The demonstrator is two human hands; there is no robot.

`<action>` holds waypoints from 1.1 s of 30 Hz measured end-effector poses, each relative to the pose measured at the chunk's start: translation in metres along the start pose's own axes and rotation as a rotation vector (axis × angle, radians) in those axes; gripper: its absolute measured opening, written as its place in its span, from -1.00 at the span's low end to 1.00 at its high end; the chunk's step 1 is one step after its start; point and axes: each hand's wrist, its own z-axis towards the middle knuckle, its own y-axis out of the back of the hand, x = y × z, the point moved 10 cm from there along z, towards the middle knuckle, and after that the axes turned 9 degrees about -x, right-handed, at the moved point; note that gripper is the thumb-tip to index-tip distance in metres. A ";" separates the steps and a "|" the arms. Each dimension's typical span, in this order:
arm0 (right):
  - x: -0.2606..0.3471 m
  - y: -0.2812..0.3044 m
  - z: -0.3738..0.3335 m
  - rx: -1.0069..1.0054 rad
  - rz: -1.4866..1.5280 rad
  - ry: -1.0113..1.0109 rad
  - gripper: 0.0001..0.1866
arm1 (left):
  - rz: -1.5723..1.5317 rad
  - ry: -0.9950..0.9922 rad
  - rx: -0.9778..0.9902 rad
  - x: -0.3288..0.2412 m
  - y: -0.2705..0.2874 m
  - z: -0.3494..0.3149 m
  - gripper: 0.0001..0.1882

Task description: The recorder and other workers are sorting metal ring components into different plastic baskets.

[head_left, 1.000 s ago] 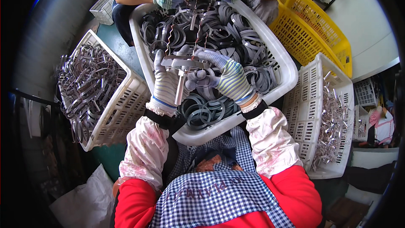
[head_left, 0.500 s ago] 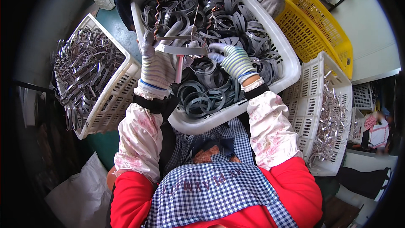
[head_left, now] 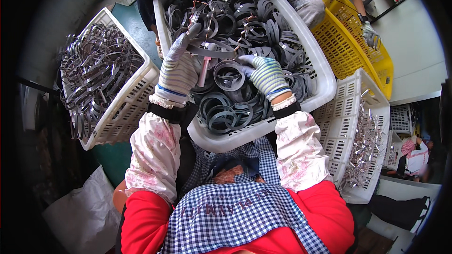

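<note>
Head view: striped-gloved left hand is gripping a curved grey metal band; striped-gloved right hand is hovering nearby, fingers parted.

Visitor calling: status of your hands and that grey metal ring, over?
Left striped-gloved hand holding grey metal ring. Right striped-gloved hand close by, contact unclear. Grey metal coils crowd white plastic crate beneath.

On my feed I get one bit of print – dark capital lettering running in an arc across the blue-and-white checked apron. Fabric folds and lens bend distort it – I can't read it cleanly.
</note>
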 end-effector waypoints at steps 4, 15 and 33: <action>-0.025 0.067 0.006 -0.359 0.248 -0.212 -0.58 | 0.159 -0.143 -0.056 -0.009 -0.005 0.002 -0.30; -0.027 0.013 -0.006 0.029 1.601 -0.566 -0.55 | 1.147 -0.425 0.264 0.033 -0.079 -0.030 -0.01; 0.011 0.018 -0.007 -0.006 -0.067 0.013 -0.53 | 1.041 -0.322 0.230 0.044 -0.064 -0.025 0.06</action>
